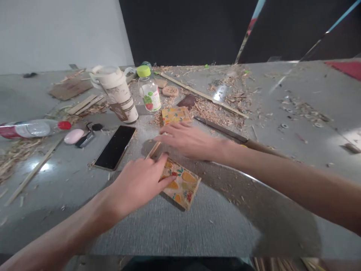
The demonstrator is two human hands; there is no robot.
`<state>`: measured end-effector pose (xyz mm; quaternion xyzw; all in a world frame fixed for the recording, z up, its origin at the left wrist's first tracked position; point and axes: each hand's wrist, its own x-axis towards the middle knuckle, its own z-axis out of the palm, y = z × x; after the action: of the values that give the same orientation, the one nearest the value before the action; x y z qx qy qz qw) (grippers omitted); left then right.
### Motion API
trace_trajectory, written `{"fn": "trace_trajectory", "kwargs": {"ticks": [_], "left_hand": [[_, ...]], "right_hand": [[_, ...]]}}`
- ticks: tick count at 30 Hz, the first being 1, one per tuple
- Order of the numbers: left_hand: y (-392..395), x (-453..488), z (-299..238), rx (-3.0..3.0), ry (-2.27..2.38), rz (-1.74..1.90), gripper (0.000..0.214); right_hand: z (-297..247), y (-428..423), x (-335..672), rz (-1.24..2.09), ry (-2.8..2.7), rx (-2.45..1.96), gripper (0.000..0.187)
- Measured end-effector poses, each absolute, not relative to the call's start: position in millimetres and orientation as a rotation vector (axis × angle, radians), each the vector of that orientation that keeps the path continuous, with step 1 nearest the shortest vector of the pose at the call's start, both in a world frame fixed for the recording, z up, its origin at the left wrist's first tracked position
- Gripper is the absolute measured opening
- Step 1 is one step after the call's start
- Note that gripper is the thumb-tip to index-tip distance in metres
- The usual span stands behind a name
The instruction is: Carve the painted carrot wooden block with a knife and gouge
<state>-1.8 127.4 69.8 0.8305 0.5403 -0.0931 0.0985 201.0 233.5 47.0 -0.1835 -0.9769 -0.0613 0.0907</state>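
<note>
My left hand (142,178) is closed on a flat block (184,184) covered in fruit-patterned paper, its thumb lying across the top face. A thin wooden stick (153,150) runs from beside the left fingers toward my right hand (187,141). Palm down, the right hand is stretched out with its fingers extended over the stick's far end; whether it touches the stick I cannot tell. Just beyond those fingers lies a second fruit-patterned piece (176,114), partly covered by the hand. Under both hands is a grey textured mat (158,226).
A black phone (115,146) lies left of my hands. Behind it stand a white tumbler (117,92) and a green-capped bottle (149,92). A red-capped bottle (36,128) rests on its side. Right of centre is a long-bladed tool (222,130), near wood shavings (211,114) and a bamboo strip (203,94).
</note>
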Motion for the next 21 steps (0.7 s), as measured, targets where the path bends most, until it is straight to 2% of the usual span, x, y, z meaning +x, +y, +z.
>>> {"fn": "trace_trajectory", "kwargs": {"ticks": [3,5,8,11,13,17,21], "left_hand": [[118.3,-4.4,74.8,2.427,1.596,-0.399,0.07],[110.5,-12.0,72.8,2.38,1.625,-0.355,0.072],[99.5,-29.9,60.8,2.468,1.533,-0.08,0.077],[93.2,-45.4,44.3,2.598,1.195,0.166,0.086],[91.8,-49.6,35.4,2.571,1.077,0.216,0.088],[93.1,-45.5,29.1,2.461,1.155,0.3,0.077],[98.7,-37.8,30.3,2.487,1.119,0.322,0.079]], "right_hand": [[35.8,245.0,164.4,-0.188,-3.022,-0.408,0.022],[33.2,248.5,157.1,-0.2,-3.025,-0.42,0.017],[40.3,245.6,173.4,-0.114,-2.958,-0.511,0.021],[56.8,231.6,209.3,0.164,-2.802,-0.838,0.023],[68.7,216.5,234.4,0.236,-2.791,-0.946,0.024],[82.8,179.2,272.2,0.394,-2.803,-1.183,0.033],[79.5,144.2,290.7,0.377,-2.816,-1.225,0.038]]}}
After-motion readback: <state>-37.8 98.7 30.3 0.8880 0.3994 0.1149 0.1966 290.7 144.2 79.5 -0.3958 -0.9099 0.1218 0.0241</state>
